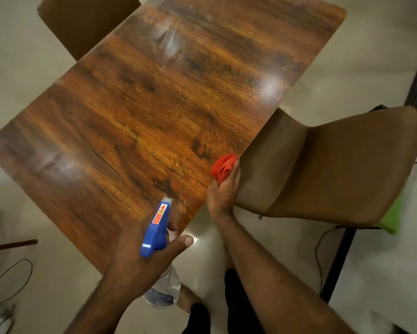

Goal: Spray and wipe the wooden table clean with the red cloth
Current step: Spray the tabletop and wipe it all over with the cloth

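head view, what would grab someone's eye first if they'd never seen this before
The glossy wooden table fills the middle of the view, set at a slant. At its near right edge the right hand grips a bunched red cloth, the brightest thing here. Nearer the camera, the left hand holds a spray bottle whose blue trigger head points over the table.

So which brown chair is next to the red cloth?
The brown padded chair on the right, beside the crumpled red cloth; the other brown chair sits at the far left.
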`<state>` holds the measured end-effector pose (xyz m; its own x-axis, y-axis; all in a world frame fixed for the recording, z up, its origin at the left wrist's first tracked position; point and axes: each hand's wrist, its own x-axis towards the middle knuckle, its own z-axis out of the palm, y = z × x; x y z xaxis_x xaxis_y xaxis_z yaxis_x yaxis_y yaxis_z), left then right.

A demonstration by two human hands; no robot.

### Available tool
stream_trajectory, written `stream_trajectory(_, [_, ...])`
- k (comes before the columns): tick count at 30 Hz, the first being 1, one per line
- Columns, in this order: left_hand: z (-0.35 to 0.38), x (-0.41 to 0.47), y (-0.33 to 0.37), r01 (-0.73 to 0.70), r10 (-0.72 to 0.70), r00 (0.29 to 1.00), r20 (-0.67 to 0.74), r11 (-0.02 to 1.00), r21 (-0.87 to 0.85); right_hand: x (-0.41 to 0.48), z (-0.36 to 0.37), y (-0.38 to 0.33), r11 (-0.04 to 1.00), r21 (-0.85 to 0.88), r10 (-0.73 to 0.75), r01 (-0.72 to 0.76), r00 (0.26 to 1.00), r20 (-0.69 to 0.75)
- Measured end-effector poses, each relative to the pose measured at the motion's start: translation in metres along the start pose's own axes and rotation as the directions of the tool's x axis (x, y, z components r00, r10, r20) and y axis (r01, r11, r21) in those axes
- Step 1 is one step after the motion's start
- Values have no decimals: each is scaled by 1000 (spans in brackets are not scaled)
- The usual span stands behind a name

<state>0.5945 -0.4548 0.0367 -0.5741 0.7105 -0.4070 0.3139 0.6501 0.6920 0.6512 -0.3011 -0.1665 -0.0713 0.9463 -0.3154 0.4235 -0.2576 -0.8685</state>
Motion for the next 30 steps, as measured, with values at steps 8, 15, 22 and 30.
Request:
stream_trajectory(8, [-6,-25,-53,-103,101,994,32,992,78,-14,-3,9,993,-91,-69,74,996,58])
stream_trajectory(15, [-16,-43,-109,-138,122,983,134,984,111,-89,17,46,882,-268,-329,386,915,235])
stream_trajectory(22, [-32,-85,-164,74,-125,970,210,969,237,-38,-21,38,777,-455,-318,435,895,312])
stream_trajectory(30, [-56,-129,-219,83,-153,967,202,945,317,-100,21,39,621,-480,-388,620,775,499])
